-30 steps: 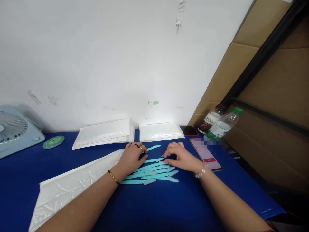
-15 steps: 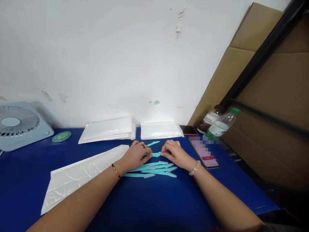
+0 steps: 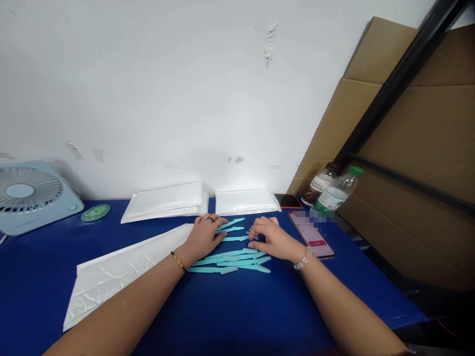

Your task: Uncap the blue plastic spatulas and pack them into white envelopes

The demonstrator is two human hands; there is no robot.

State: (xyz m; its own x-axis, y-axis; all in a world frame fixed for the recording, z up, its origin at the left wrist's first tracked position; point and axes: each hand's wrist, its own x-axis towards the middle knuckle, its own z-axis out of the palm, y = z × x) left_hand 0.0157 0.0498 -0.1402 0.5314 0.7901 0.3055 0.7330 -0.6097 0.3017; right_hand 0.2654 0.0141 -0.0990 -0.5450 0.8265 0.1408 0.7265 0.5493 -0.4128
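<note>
Turquoise razor-like sticks [image 3: 226, 258] lie in a loose group on the blue table. Above them, three more sticks [image 3: 236, 239] point right from beneath my left hand [image 3: 207, 233]. The fingers of that hand are apart and rest over the sticks' left ends, with the thumb by the lowest of the three. My right hand [image 3: 270, 237] is curled just right of the stick tips. Small clear pieces [image 3: 253, 232], which look like caps, show at its fingers. A gap separates its thumb from the nearest stick.
A white padded envelope [image 3: 122, 272] lies at the left. Two stacks of white envelopes [image 3: 166, 200] [image 3: 247, 201] stand against the wall. A blue fan [image 3: 37, 198] and a green disc [image 3: 95, 213] are far left. Phones [image 3: 313, 235] and bottles [image 3: 334, 195] are at the right.
My right hand has come away from the stick that both hands were touching. My left hand has shifted slightly left and its fingers have spread, so three upper sticks now show.
</note>
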